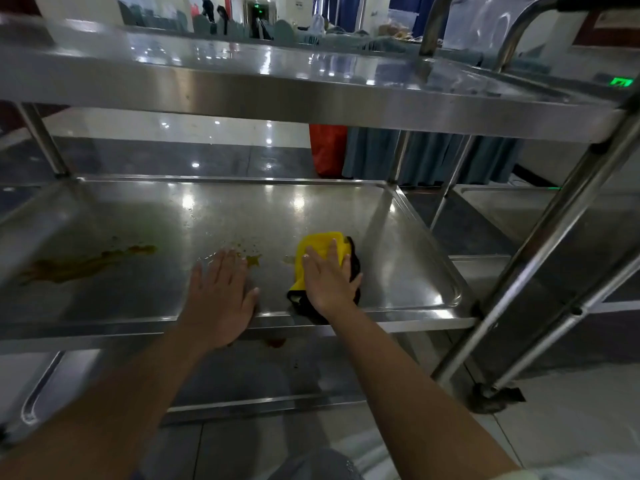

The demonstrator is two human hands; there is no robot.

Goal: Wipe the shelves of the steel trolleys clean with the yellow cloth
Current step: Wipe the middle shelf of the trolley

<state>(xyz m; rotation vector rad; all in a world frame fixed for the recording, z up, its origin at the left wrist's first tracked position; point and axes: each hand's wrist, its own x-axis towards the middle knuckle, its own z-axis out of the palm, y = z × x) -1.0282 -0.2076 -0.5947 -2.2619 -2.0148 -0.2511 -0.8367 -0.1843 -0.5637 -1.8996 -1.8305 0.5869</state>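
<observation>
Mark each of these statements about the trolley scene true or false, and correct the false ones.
1. The right hand lies flat on the yellow cloth. True.
2. The left hand holds a spray bottle. False: it is bare, spread flat on the middle shelf.
3. A brownish spill lies on the left part of the middle shelf. True.
4. The cloth is on the top shelf. False: it is on the middle shelf, right of centre.
5. The cloth is covering the large brownish spill. False: the spill is far to its left, beyond the left hand, uncovered.
6. Small brownish spots lie between the two hands. True.
</observation>
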